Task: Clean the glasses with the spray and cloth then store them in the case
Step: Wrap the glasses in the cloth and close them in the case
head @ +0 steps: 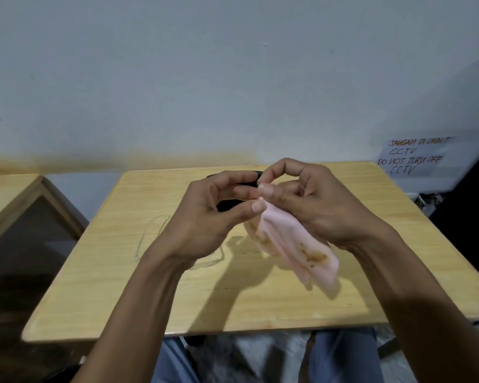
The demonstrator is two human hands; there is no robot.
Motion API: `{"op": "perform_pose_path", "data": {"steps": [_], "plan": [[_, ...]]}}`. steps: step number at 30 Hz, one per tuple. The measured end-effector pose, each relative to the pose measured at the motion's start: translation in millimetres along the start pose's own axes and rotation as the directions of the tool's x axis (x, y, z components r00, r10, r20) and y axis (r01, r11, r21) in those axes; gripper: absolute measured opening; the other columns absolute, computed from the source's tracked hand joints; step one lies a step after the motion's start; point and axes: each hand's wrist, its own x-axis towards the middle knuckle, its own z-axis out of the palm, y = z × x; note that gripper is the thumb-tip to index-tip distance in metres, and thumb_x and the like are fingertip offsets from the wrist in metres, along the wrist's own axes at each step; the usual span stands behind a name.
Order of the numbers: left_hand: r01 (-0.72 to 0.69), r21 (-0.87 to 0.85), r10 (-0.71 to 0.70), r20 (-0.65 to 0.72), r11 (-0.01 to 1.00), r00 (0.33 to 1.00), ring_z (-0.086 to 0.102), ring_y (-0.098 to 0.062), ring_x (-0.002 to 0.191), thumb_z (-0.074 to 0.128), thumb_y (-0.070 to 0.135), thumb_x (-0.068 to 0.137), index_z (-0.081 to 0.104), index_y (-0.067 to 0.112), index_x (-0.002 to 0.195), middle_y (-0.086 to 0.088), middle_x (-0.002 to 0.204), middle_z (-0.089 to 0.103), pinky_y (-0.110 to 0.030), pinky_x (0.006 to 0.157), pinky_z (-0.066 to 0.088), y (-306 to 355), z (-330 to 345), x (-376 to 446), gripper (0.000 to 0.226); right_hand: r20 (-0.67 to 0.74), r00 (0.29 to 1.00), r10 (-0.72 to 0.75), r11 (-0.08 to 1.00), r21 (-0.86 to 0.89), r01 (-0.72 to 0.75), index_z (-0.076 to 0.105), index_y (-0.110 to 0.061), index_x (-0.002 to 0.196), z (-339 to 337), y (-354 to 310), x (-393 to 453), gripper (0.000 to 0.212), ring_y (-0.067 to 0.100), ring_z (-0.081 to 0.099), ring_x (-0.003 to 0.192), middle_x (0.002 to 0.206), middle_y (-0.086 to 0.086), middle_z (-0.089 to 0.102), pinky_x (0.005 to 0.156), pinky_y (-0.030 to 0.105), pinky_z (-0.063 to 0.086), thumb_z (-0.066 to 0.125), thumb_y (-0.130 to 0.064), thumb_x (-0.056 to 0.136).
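1. Second table (9, 197), wooden with a dark underside, sits at the far left edge, apart from the main one.
2. Glasses (150, 239), thin clear frame, lie on the wooden table (100, 286) left of centre, partly hidden under the left wrist; faint and hard to trace in full.
3. Left hand (205, 217) is raised over the table middle, fingers curled, thumb and forefinger pinching the top corner of the cloth; not touching the glasses.
4. Case (233, 208), black, is at the far middle of the table, behind the left hand; only dark patches show between the fingers, so cannot tell if open or closed.
5. Cloth (296, 250), pink with brownish stains, hangs from the meeting fingertips down and to the right, above the table surface, casting a shadow beneath.
6. Right hand (315, 200) meets the left at the same cloth corner, thumb and forefinger gripping it, other fingers bent in; the cloth drapes below its palm.
7. Paper sign (415, 156) on the wall at far right reads "JANGAN DI CABUT CCTV / DO NOT TURN OFF CCTV".
8. Person's knees in blue trousers (343, 355) show at the near edge under the table.
9. Spray bottle cannot be made out anywhere.
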Motion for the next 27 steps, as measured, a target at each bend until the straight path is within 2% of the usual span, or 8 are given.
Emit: {"op": "perform_pose_path", "data": {"steps": [2, 5, 7, 10, 14, 17, 23, 27], "plan": [[-0.047, 0.011, 0.047, -0.021, 0.999, 0.999, 0.071, -0.009, 0.097, 0.077, 0.014, 0.080, 0.065, 0.011, 0.121, -0.003, 0.095, 0.079, -0.019, 0.085, 0.052, 1, 3, -1, 0.042, 0.016, 1.000, 0.009, 1.000, -0.007, -0.009, 0.058, -0.010, 0.105, -2, 0, 0, 0.016, 0.048, 0.072, 0.076, 0.085, 0.033, 0.073, 0.070, 0.052, 0.056, 0.066, -0.020, 0.096], [-0.091, 0.031, 0.093, -0.083, 0.995, 0.992, 0.067, -0.008, 0.079, 0.079, 0.014, 0.078, 0.072, 0.010, 0.107, -0.004, 0.074, 0.072, -0.014, 0.077, 0.048, 1, 5, -3, 0.030, 0.038, 0.997, 0.060, 0.998, 0.020, -0.061, 0.056, -0.016, 0.105, -8, 0, -3, 0.027, 0.026, 0.068, 0.068, 0.089, 0.034, 0.072, 0.065, 0.030, 0.049, 0.073, -0.026, 0.087], [-0.088, 0.082, 0.097, -0.110, 0.993, 0.989, 0.067, -0.008, 0.079, 0.080, 0.016, 0.078, 0.076, 0.013, 0.097, -0.004, 0.073, 0.071, -0.015, 0.076, 0.051, 1, 4, -4, 0.020, 0.092, 0.990, 0.105, 0.993, 0.045, -0.110, 0.057, -0.016, 0.110, -14, -2, -7, 0.041, 0.018, 0.068, 0.069, 0.090, 0.027, 0.074, 0.064, 0.024, 0.051, 0.080, -0.021, 0.077], [-0.081, 0.259, 0.111, -0.105, 0.963, 0.988, 0.069, -0.004, 0.087, 0.076, 0.017, 0.083, 0.078, 0.027, 0.091, 0.006, 0.086, 0.078, -0.018, 0.081, 0.052, 3, -1, -7, 0.013, 0.149, 0.980, 0.133, 0.990, 0.028, -0.139, 0.061, -0.013, 0.119, -23, -1, -8, 0.051, 0.022, 0.072, 0.072, 0.094, 0.029, 0.073, 0.068, 0.027, 0.057, 0.082, 0.001, 0.075], [-0.059, 0.489, 0.068, -0.002, 0.870, 0.998, 0.065, 0.005, 0.094, 0.064, 0.032, 0.092, 0.075, 0.041, 0.096, 0.025, 0.095, 0.073, -0.042, 0.101, 0.045, 5, -5, -7, 0.014, 0.123, 0.982, 0.144, 0.989, -0.043, -0.140, 0.067, -0.013, 0.115, -34, 2, -6, 0.045, 0.022, 0.073, 0.076, 0.091, 0.017, 0.077, 0.070, 0.028, 0.059, 0.081, 0.004, 0.075], [-0.068, 0.559, 0.033, 0.073, 0.827, 0.997, 0.062, 0.001, 0.080, 0.054, 0.043, 0.088, 0.069, 0.035, 0.087, 0.020, 0.081, 0.069, -0.057, 0.098, 0.042, 4, -5, -8, 0.016, 0.104, 0.986, 0.129, 0.982, -0.153, -0.112, 0.073, -0.014, 0.106, -37, 3, -7, 0.036, 0.016, 0.071, 0.072, 0.081, 0.008, 0.076, 0.072, 0.027, 0.059, 0.084, 0.000, 0.074], [-0.043, 0.504, 0.071, -0.035, 0.863, 0.997, 0.063, -0.002, 0.091, 0.061, 0.052, 0.078, 0.068, 0.030, 0.082, 0.021, 0.085, 0.067, -0.056, 0.102, 0.038, 0, -10, -9, 0.024, 0.078, 0.993, 0.092, 0.913, -0.404, -0.053, 0.081, -0.020, 0.085, -46, 8, -14, 0.005, 0.003, 0.058, 0.060, 0.070, -0.003, 0.073, 0.057, 0.015, 0.045, 0.081, -0.020, 0.080], [-0.053, 0.466, 0.106, -0.088, 0.883, 0.990, 0.067, -0.005, 0.086, 0.068, 0.049, 0.075, 0.068, 0.026, 0.078, 0.016, 0.079, 0.072, -0.057, 0.103, 0.037, -2, -14, -11, 0.023, -0.048, 0.998, 0.030, 0.931, -0.361, -0.046, 0.079, -0.018, 0.077, -52, 15, -22, 0.007, -0.002, 0.053, 0.052, 0.062, -0.005, 0.070, 0.051, 0.010, 0.039, 0.080, -0.024, 0.080]]}}
